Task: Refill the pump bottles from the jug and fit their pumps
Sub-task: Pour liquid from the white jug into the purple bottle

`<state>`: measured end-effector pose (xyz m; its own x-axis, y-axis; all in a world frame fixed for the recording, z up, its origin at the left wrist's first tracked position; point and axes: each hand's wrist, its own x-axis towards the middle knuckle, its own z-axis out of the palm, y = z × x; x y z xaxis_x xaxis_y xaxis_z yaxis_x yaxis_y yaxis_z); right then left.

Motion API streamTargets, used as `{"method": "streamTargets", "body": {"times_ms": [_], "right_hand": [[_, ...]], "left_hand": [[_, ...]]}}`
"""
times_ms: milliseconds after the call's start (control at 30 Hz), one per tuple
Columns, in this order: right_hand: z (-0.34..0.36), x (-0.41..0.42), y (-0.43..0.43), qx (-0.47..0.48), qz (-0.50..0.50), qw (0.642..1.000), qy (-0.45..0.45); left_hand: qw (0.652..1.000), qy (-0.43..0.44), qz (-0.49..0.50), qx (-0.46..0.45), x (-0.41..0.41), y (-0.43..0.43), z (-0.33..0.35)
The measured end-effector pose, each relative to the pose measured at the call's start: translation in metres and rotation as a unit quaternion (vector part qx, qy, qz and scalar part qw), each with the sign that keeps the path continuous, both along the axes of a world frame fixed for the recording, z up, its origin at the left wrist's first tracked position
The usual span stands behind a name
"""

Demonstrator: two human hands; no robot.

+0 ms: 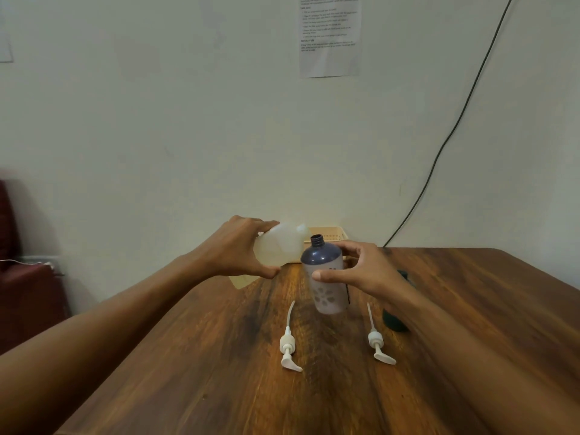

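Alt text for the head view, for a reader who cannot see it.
The left hand holds a pale jug tipped toward the open neck of a bottle that the right hand holds on a wooden table. Two white pumps lie in front of it; a dark bottle stands behind the right forearm.

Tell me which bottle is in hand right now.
The purple bottle, neck open, gripped by the right hand beside the tilted jug. The dark green bottle stands behind that forearm, not held.
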<state>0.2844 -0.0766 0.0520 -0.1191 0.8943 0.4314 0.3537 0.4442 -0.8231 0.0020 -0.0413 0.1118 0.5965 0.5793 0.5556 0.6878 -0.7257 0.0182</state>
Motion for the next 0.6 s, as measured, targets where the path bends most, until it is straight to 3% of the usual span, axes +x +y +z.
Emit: {"method": "streamTargets", "body": {"times_ms": [367,600], "right_hand": [[0.005,0.004,0.003,0.008,-0.020,0.999,0.031],[0.002,0.008,0.007,0.005,-0.023,0.999,0.048]], "left_hand": [[0.972,-0.227,0.028,-0.048,0.005,0.003,-0.024],[0.945,-0.310,0.062,-0.090,0.005,0.005,-0.044]]}}
